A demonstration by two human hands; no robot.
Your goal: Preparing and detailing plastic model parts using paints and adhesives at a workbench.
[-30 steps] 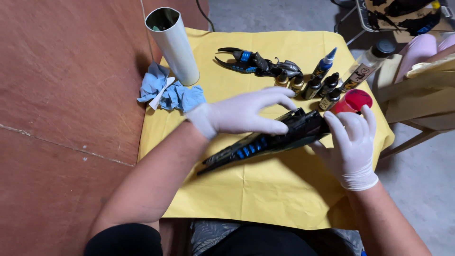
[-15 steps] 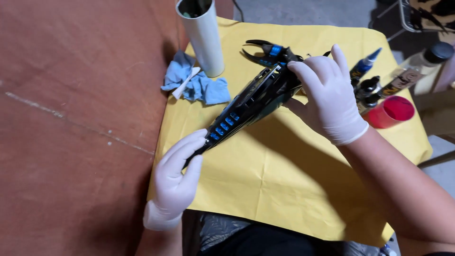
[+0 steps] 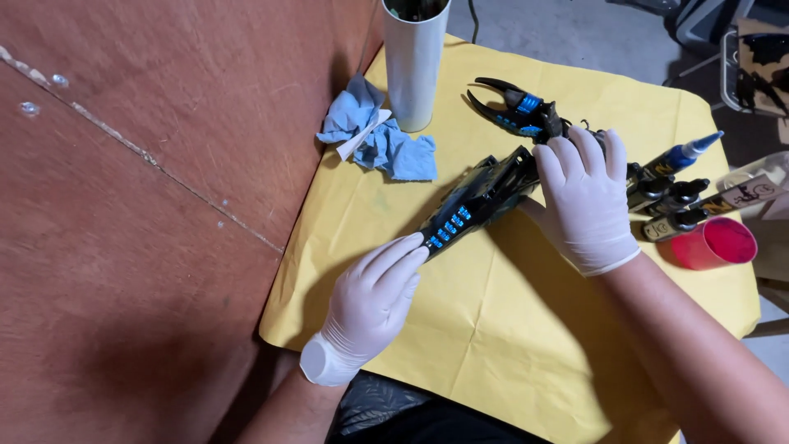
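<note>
A cloth-covered table (image 3: pixel 493 345) fills the centre and right of the frame; a wooden floor (image 3: pixel 123 205) lies to its left. On the cloth, an elongated model part (image 3: pixel 477 201) lies diagonally at centre. The left hand (image 3: pixel 374 304) touches its lower-left end; the right hand (image 3: pixel 588 197) rests on its upper-right end. A tube (image 3: pixel 413 62) stands at top centre, a crumpled rag (image 3: pixel 378 136) just left of its base. A claw-shaped part (image 3: pixel 518 107) lies above the right hand. Small bottles (image 3: pixel 674 193) and a cup (image 3: pixel 715 242) sit at the right edge.
</note>
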